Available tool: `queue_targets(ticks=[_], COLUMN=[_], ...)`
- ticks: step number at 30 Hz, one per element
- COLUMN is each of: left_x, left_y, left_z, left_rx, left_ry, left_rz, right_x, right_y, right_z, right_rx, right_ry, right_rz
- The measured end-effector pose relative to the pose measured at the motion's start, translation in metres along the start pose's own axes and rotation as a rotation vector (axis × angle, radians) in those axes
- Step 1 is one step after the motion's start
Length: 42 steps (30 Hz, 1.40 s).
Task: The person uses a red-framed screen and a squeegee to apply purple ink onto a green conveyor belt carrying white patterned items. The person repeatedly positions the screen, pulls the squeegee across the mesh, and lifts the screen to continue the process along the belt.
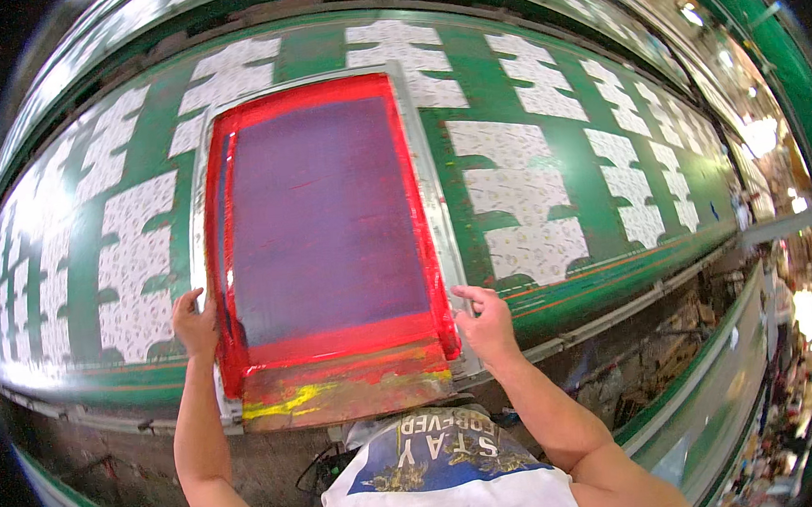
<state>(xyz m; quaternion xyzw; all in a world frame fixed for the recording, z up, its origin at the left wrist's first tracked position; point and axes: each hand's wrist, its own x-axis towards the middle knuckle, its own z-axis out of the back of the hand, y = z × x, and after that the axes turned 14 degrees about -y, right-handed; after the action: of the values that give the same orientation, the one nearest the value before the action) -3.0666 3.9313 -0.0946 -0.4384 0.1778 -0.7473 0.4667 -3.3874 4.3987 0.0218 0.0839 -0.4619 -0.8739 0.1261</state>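
A large screen-printing frame (318, 212) with a metal border, red edges and a purple mesh centre lies over the green printing table (307, 44). Its lower end has a brown band smeared with red and yellow. My left hand (195, 321) grips the frame's left side near the lower end. At the right side, my right hand (484, 325) has its fingers partly bent and apart, the index finger reaching toward the metal edge; whether it touches is unclear. Patterned white cut fabric pieces (513, 166) lie in rows on both sides of the frame and behind it.
A metal rail (107, 420) runs along the table's near edge, just before my body. Another long table (172, 11) with fabric pieces lies beyond this one. At lower right is a further green-edged surface (691, 422); lights and cluttered goods fill the far right.
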Motion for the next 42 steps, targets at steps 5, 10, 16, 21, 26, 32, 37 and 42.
queue_targets(ticks=[5, 10, 16, 21, 26, 32, 37, 42], left_x=[0.004, -0.027, -0.109, -0.182, -0.226, -0.251, -0.257, -0.258], left_y=[-0.038, -0.124, -0.249, -0.325, -0.374, -0.404, -0.414, -0.417], left_z=[-0.014, -0.060, -0.135, -0.195, -0.226, -0.238, -0.242, -0.246], left_rx=[-0.053, -0.102, -0.020, -0.032, -0.050, -0.090, -0.063, -0.049], left_ry=[0.029, -0.002, -0.030, -0.077, -0.076, -0.116, -0.103, -0.113], left_rz=[0.099, 0.100, 0.117, 0.010, 0.025, 0.079, 0.088, 0.054], right_x=[0.031, 0.089, 0.159, 0.195, 0.219, 0.233, 0.238, 0.245], right_y=[-0.009, -0.065, -0.150, -0.212, -0.250, -0.260, -0.267, -0.290], right_z=[0.036, 0.093, 0.195, 0.271, 0.327, 0.359, 0.367, 0.372], right_rx=[0.023, 0.112, -0.006, -0.118, 0.201, 0.244, 0.207, 0.145], right_ry=[-0.074, -0.113, -0.117, -0.165, -0.110, -0.043, -0.022, 0.032], right_rz=[0.037, -0.028, -0.005, -0.023, -0.231, -0.303, -0.313, -0.288])
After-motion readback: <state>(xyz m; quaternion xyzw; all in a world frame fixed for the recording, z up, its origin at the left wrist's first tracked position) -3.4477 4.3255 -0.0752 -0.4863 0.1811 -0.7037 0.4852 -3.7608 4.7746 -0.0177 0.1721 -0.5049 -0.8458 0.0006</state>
